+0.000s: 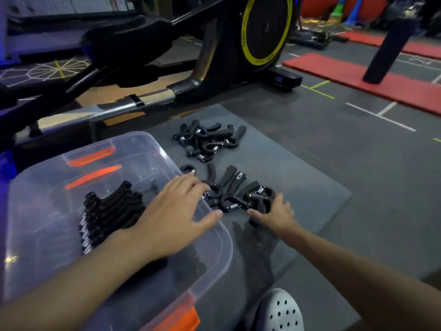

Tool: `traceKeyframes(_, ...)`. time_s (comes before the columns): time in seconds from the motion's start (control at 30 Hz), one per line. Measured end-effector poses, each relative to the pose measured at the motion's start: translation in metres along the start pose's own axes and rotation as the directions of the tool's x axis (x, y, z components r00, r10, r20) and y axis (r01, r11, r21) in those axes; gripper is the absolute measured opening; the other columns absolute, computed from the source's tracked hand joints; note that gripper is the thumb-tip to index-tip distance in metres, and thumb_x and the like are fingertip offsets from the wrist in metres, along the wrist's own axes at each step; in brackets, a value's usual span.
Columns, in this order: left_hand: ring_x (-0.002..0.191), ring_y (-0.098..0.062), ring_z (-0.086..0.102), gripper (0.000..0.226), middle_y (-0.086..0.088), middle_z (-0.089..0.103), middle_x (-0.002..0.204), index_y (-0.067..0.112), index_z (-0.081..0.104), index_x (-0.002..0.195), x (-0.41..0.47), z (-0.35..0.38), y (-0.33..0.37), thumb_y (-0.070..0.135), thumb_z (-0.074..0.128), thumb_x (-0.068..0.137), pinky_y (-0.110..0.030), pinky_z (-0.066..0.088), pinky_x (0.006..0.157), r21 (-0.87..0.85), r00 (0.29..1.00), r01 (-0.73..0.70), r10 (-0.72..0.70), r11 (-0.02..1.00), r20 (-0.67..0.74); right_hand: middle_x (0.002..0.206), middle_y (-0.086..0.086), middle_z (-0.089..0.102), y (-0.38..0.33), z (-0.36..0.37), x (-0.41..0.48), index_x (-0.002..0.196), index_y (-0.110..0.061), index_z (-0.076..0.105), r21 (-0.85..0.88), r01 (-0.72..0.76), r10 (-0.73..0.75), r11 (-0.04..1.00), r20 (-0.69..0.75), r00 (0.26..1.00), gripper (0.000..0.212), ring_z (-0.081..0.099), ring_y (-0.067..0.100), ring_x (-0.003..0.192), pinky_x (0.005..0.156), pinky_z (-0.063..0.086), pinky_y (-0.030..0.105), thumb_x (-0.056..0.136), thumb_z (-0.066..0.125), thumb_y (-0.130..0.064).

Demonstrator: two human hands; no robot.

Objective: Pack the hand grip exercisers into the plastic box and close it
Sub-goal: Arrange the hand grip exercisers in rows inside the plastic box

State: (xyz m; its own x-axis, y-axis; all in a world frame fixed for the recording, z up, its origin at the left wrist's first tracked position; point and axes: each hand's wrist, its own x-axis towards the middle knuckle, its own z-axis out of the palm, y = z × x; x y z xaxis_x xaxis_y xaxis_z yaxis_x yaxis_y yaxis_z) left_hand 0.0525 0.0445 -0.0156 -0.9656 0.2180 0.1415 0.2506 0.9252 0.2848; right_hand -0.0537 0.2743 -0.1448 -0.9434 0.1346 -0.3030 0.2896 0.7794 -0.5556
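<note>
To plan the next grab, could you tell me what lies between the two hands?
In the head view, a bunch of black grip exercisers lies on the mat between the left hand and right hand.

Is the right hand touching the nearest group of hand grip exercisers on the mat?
Touching. The head view shows the right hand with its fingers curled over the rightmost exerciser of the near group; no gap is visible between them.

Lettering on the exercise machine's (214, 75) yellow ring (248, 47) is too blurred to read.
</note>
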Motion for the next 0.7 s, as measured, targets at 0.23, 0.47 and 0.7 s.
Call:
traceKeyframes(0.23, 0.130, 0.000, 0.027, 0.071, 0.017, 0.043, 0.129, 0.027, 0.050, 0.132, 0.002, 0.001, -0.006, 0.073, 0.032, 0.081, -0.019, 0.011, 0.113, -0.014, 1.000, -0.011, 0.011, 1.000, -0.016, 0.137, 0.018, 0.038, -0.001, 0.016, 0.014, 0.140, -0.021, 0.023, -0.190, -0.031, 0.035, 0.981, 0.022, 0.999, 0.102, 0.034, 0.038, 0.131, 0.104, 0.034, 0.050, 0.064, 0.071, -0.068)
traceKeyframes(0.47, 0.137, -0.003, 0.026, 0.067, 0.018, 0.041, 0.130, 0.028, 0.048, 0.132, 0.000, 0.002, -0.011, 0.072, 0.030, 0.085, -0.029, 0.014, 0.120, -0.044, 1.000, -0.027, 0.027, 0.999, 0.006, 0.134, 0.017, 0.041, -0.003, 0.019, 0.021, 0.140, -0.022, 0.021, -0.148, -0.083, 0.087, 0.985, 0.019, 0.996, 0.104, 0.035, 0.038, 0.129, 0.102, 0.037, 0.053, 0.060, 0.081, -0.053)
traceKeyframes(0.7, 0.126, -0.001, 0.036, 0.049, 0.018, 0.045, 0.128, 0.029, 0.050, 0.129, 0.001, -0.005, -0.008, 0.058, 0.041, 0.091, -0.016, 0.020, 0.106, -0.079, 1.000, -0.027, 0.026, 0.997, -0.013, 0.111, 0.014, 0.059, -0.005, -0.006, 0.016, 0.108, -0.014, 0.035, 0.134, -0.063, 0.067, 0.989, -0.021, 0.998, 0.075, 0.056, 0.035, 0.104, 0.092, 0.049, 0.048, 0.056, 0.083, -0.037)
